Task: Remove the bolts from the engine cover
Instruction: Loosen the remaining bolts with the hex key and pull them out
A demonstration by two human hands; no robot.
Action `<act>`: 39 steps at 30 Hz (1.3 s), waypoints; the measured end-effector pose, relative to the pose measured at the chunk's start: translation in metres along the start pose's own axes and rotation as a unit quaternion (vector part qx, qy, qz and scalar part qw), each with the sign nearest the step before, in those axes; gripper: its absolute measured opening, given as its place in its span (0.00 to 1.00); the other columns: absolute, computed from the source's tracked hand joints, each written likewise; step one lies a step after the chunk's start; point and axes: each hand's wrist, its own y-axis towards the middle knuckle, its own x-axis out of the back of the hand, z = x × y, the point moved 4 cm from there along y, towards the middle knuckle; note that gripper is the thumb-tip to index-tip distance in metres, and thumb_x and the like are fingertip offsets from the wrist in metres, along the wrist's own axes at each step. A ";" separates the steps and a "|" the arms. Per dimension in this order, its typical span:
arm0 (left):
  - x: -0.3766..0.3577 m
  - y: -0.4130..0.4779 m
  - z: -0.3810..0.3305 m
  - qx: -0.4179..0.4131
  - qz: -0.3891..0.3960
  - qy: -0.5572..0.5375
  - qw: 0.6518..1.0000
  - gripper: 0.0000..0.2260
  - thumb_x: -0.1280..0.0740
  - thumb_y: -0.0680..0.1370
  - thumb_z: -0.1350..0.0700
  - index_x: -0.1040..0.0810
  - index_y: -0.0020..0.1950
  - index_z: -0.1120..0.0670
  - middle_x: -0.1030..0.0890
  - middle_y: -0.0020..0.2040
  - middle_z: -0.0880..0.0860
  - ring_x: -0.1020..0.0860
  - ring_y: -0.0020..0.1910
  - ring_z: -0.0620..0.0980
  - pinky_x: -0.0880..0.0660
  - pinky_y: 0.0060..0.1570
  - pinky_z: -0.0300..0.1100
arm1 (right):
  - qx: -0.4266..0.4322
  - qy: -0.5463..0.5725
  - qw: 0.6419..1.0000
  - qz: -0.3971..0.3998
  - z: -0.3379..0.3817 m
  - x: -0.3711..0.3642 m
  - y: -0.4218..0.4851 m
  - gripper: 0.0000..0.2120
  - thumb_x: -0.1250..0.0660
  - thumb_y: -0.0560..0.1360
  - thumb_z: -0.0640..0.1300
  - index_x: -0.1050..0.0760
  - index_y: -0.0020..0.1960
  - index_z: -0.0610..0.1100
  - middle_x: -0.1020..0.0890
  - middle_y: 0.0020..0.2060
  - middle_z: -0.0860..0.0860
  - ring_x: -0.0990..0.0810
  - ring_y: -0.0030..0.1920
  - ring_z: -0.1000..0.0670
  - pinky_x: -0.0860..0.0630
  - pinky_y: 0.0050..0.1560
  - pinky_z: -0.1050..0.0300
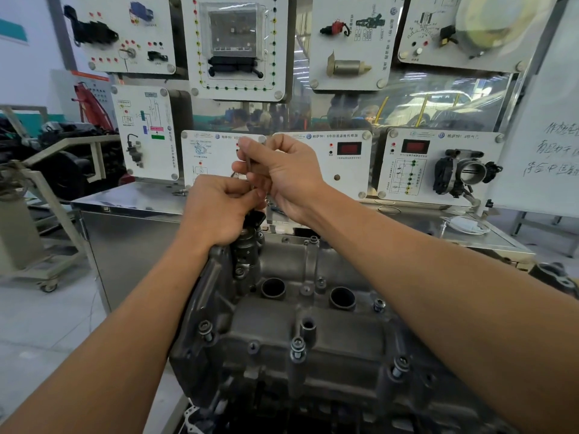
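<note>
A person leans over a grey cast-metal engine cover (344,333) that sits on a stand and fills the lower middle of the head view, its long axis running away from the person. Both bare hands are raised above its far left corner. The left hand (219,211) has its fingers curled and pinches the lower end of a thin metal rod (248,170). The right hand (282,177), higher up and touching the left, curls round the rod's upper part. The rod stands nearly upright; whether it is a long bolt or a slim tool cannot be told. Several bolts (297,347) remain in the cover, standing upright and proud of the surface, below the hands and closer to the person. The left-edge bolt (205,328) lies nearer the left arm, and the right-side bolt (399,366) sits just beside the right forearm. Reaching them will probably mean drawing the hands back and down, then lifting each bolt straight up. Behind the engine is a board of white training panels. One sensor panel (322,161) carries a Volkswagen logo and the Chinese heading "帕萨特1.8 冷却液温度传感器". A whiteboard (545,151) at the right shows handwritten Chinese, too cropped to read.
</note>
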 end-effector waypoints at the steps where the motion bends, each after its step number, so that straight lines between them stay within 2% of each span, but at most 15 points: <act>1: 0.000 0.000 0.000 0.001 -0.001 -0.001 1.000 0.07 0.28 0.77 0.58 0.16 0.39 0.54 0.15 0.36 0.48 0.20 0.32 0.42 0.22 0.38 0.38 | 0.004 -0.007 1.000 -0.008 0.000 -0.001 0.000 0.17 0.28 0.75 0.34 0.33 0.34 0.44 0.20 0.33 0.43 0.18 0.31 0.47 0.26 0.24 0.62; 3: -0.001 0.001 0.001 0.003 -0.004 -0.008 1.000 0.05 0.28 0.77 0.58 0.15 0.42 0.57 0.15 0.37 0.50 0.19 0.33 0.46 0.22 0.37 0.40 | 0.018 -0.031 0.999 -0.026 0.001 -0.004 -0.001 0.14 0.27 0.75 0.34 0.30 0.36 0.42 0.19 0.32 0.44 0.18 0.30 0.48 0.26 0.24 0.62; 6: -0.001 0.001 0.000 0.001 -0.009 -0.003 1.000 0.05 0.28 0.77 0.59 0.14 0.46 0.60 0.15 0.38 0.54 0.21 0.31 0.44 0.24 0.35 0.35 | 0.040 -0.069 0.995 -0.053 0.004 -0.008 -0.003 0.09 0.27 0.74 0.35 0.26 0.40 0.40 0.19 0.32 0.44 0.18 0.29 0.49 0.25 0.25 0.61; 12: -0.001 -0.006 -0.009 -0.026 0.001 -0.014 1.000 0.07 0.30 0.76 0.65 0.16 0.50 0.55 0.18 0.35 0.45 0.24 0.26 0.32 0.29 0.30 0.25 | 0.078 -0.122 0.984 -0.105 0.005 -0.012 -0.008 0.09 0.27 0.75 0.36 0.25 0.52 0.38 0.16 0.37 0.40 0.15 0.34 0.47 0.18 0.33 0.53; 15: 0.002 -0.007 -0.009 -0.021 -0.001 0.003 1.000 0.13 0.33 0.76 0.70 0.18 0.40 0.53 0.21 0.26 0.40 0.26 0.23 0.32 0.31 0.27 0.25 | 0.096 -0.160 0.975 -0.124 -0.001 -0.016 -0.011 0.14 0.30 0.77 0.38 0.26 0.61 0.36 0.15 0.40 0.41 0.14 0.37 0.48 0.16 0.41 0.49; 18: 0.003 -0.006 -0.006 0.001 -0.002 0.021 1.000 0.16 0.32 0.75 0.70 0.23 0.31 0.54 0.24 0.20 0.41 0.28 0.21 0.35 0.33 0.24 0.27 | 0.083 -0.212 0.971 -0.079 0.003 -0.023 -0.011 0.05 0.36 0.80 0.38 0.22 0.50 0.41 0.15 0.42 0.44 0.14 0.40 0.47 0.16 0.38 0.49; 20: 0.003 -0.005 -0.006 0.007 -0.008 0.022 1.000 0.14 0.29 0.74 0.67 0.23 0.30 0.55 0.23 0.21 0.44 0.28 0.22 0.38 0.33 0.25 0.29 | 0.031 -0.229 0.973 -0.024 0.009 -0.025 -0.009 0.11 0.39 0.81 0.38 0.23 0.43 0.48 0.14 0.41 0.47 0.15 0.41 0.48 0.21 0.31 0.58; 24: 0.003 -0.003 -0.008 -0.009 -0.007 0.049 0.999 0.10 0.26 0.72 0.64 0.22 0.31 0.57 0.21 0.26 0.47 0.25 0.29 0.46 0.30 0.29 0.35 | -0.001 -0.282 0.958 0.059 0.018 -0.028 -0.011 0.10 0.32 0.77 0.42 0.23 0.37 0.43 0.16 0.34 0.49 0.21 0.35 0.52 0.28 0.27 0.64; 27: 0.004 -0.001 -0.008 -0.018 -0.007 0.091 0.996 0.14 0.28 0.73 0.63 0.26 0.30 0.54 0.25 0.20 0.44 0.27 0.22 0.38 0.34 0.22 0.29 | 0.052 -0.342 0.936 0.061 0.018 -0.033 -0.013 0.23 0.27 0.75 0.50 0.34 0.28 0.45 0.26 0.28 0.45 0.28 0.27 0.53 0.28 0.32 0.61; 29: 0.004 0.000 -0.007 -0.013 -0.009 0.094 0.995 0.15 0.28 0.74 0.63 0.26 0.29 0.54 0.25 0.20 0.44 0.28 0.21 0.36 0.35 0.22 0.29 | 0.081 -0.359 0.929 0.034 0.019 -0.033 -0.013 0.26 0.28 0.76 0.48 0.38 0.26 0.45 0.28 0.27 0.40 0.28 0.29 0.50 0.24 0.35 0.52; 31: 0.004 -0.001 -0.004 -0.001 -0.009 0.060 0.998 0.14 0.27 0.73 0.62 0.23 0.29 0.52 0.24 0.21 0.42 0.28 0.21 0.37 0.34 0.23 0.28 | 0.082 -0.330 0.940 0.008 0.019 -0.028 -0.011 0.24 0.30 0.77 0.44 0.37 0.26 0.44 0.24 0.30 0.34 0.25 0.32 0.45 0.20 0.39 0.44; 33: 0.002 -0.003 -0.004 -0.004 -0.006 0.031 1.000 0.08 0.26 0.74 0.60 0.18 0.35 0.54 0.21 0.24 0.42 0.25 0.23 0.35 0.32 0.25 0.26 | 0.063 -0.250 0.966 -0.008 0.017 -0.019 -0.009 0.22 0.31 0.77 0.40 0.34 0.28 0.43 0.21 0.30 0.40 0.21 0.32 0.47 0.21 0.30 0.52; 35: 0.001 -0.005 -0.005 -0.006 -0.006 0.004 1.000 0.03 0.26 0.75 0.59 0.14 0.43 0.58 0.16 0.32 0.46 0.21 0.29 0.38 0.25 0.31 0.29 | 0.046 -0.172 0.984 -0.008 0.015 -0.013 -0.006 0.18 0.31 0.78 0.39 0.32 0.31 0.43 0.19 0.32 0.44 0.19 0.32 0.48 0.24 0.27 0.58; 37: 0.001 -0.004 -0.004 -0.008 -0.004 -0.011 1.000 0.04 0.27 0.76 0.60 0.15 0.47 0.60 0.14 0.38 0.54 0.16 0.38 0.49 0.19 0.43 0.41 | 0.034 -0.116 0.993 -0.006 0.012 -0.009 -0.004 0.14 0.31 0.78 0.39 0.30 0.36 0.42 0.18 0.33 0.44 0.17 0.33 0.47 0.24 0.27 0.59; 39: 0.001 -0.003 -0.003 -0.015 -0.002 -0.019 1.000 0.03 0.28 0.76 0.62 0.15 0.44 0.59 0.14 0.40 0.58 0.15 0.44 0.60 0.19 0.50 0.55 | 0.009 -0.068 0.998 -0.001 0.009 -0.007 -0.003 0.08 0.31 0.78 0.40 0.28 0.44 0.40 0.18 0.35 0.44 0.17 0.32 0.47 0.23 0.27 0.60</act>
